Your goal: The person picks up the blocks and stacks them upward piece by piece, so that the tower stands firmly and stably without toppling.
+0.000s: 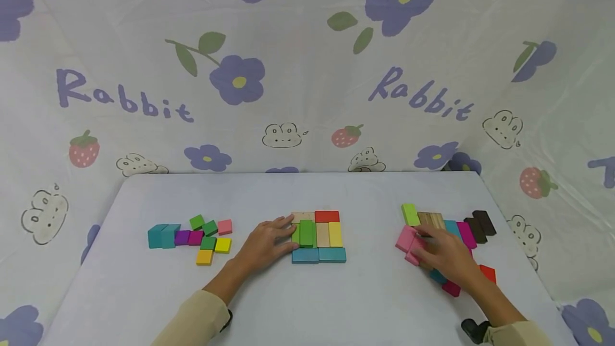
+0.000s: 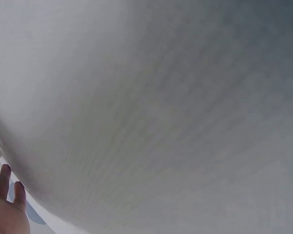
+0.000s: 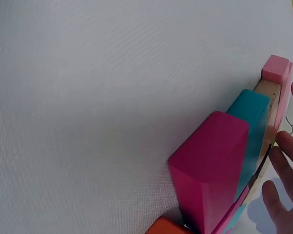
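My left hand (image 1: 267,242) reaches in from the left, its extended fingers touching the left side of a flat rectangle of coloured blocks. This rectangle holds green blocks (image 1: 306,234), a red block (image 1: 327,216), a yellow block (image 1: 335,234), wood-coloured blocks (image 1: 322,234) and two blue blocks (image 1: 332,254) along the front. At the right cluster, my right hand (image 1: 447,255) pinches a pink block (image 1: 414,257) between thumb and index finger, with another pink block (image 1: 405,239) against it. The right wrist view shows magenta (image 3: 210,151) and teal blocks (image 3: 249,109) standing below the loosely spread other fingers.
On the left lie teal blocks (image 1: 163,236), purple (image 1: 182,237) and magenta cubes (image 1: 195,237), plus several green, yellow and pink ones. Dark brown blocks (image 1: 480,226), a lime block (image 1: 410,214) and a red-orange block (image 1: 488,273) surround the right hand. A printed curtain (image 1: 307,84) rises behind the white table (image 1: 307,303).
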`<state>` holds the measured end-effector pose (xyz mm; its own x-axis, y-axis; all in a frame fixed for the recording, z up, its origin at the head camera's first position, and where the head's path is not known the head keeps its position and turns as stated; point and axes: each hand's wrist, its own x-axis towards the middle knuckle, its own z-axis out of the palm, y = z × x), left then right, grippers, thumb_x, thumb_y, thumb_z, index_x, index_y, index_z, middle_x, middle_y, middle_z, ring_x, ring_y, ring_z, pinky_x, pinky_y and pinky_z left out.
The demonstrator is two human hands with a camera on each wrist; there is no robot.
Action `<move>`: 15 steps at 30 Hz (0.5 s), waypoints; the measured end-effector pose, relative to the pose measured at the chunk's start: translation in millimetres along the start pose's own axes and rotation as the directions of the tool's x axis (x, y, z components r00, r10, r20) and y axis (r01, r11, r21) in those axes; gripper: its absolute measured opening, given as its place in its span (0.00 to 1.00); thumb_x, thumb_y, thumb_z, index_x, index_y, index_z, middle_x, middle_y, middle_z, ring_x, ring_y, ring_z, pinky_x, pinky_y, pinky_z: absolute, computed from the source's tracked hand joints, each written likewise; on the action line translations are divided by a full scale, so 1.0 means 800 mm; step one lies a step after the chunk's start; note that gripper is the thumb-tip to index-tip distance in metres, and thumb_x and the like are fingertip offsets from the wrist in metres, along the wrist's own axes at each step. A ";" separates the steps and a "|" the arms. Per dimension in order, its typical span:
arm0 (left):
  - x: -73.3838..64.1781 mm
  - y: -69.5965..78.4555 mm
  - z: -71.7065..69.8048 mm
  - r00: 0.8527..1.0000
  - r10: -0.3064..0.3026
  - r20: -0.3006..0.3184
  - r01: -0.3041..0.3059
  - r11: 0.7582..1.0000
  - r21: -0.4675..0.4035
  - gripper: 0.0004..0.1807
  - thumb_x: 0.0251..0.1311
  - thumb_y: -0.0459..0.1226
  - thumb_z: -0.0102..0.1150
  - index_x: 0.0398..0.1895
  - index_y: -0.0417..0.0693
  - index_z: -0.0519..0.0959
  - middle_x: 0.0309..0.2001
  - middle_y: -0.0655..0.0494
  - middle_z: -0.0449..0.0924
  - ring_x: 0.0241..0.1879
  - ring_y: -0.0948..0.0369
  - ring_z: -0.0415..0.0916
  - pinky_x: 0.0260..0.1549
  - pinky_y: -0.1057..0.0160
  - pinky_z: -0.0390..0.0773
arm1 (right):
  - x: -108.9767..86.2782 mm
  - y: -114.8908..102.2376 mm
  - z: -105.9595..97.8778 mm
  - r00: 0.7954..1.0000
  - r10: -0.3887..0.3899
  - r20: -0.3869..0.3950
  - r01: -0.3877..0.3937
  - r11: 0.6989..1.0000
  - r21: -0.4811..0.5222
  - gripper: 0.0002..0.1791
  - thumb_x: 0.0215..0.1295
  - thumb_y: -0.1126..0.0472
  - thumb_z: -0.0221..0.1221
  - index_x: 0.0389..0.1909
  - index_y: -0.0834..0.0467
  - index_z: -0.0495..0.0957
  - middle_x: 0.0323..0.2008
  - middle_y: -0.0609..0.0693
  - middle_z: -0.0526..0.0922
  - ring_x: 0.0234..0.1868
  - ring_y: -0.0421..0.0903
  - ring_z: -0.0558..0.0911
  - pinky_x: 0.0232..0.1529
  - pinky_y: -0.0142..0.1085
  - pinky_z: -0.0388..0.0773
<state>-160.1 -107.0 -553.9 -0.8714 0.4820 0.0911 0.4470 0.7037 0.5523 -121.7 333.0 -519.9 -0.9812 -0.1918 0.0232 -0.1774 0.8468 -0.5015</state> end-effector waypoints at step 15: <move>-0.001 0.001 -0.001 1.000 0.001 -0.005 -0.001 1.000 -0.016 0.31 0.62 0.51 0.66 0.66 0.48 0.74 0.71 0.56 0.67 0.71 0.52 0.63 0.67 0.45 0.65 | 0.017 -0.007 0.017 0.996 -0.011 -0.084 0.002 0.995 -0.104 0.34 0.53 0.55 0.75 0.59 0.61 0.76 0.42 0.57 0.80 0.42 0.53 0.77 0.35 0.46 0.83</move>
<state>-158.9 -107.1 -552.6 -0.8719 0.4803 0.0954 0.4446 0.6948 0.5653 -132.8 319.0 -528.1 -0.9822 -0.1583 0.1015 -0.1863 0.8934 -0.4087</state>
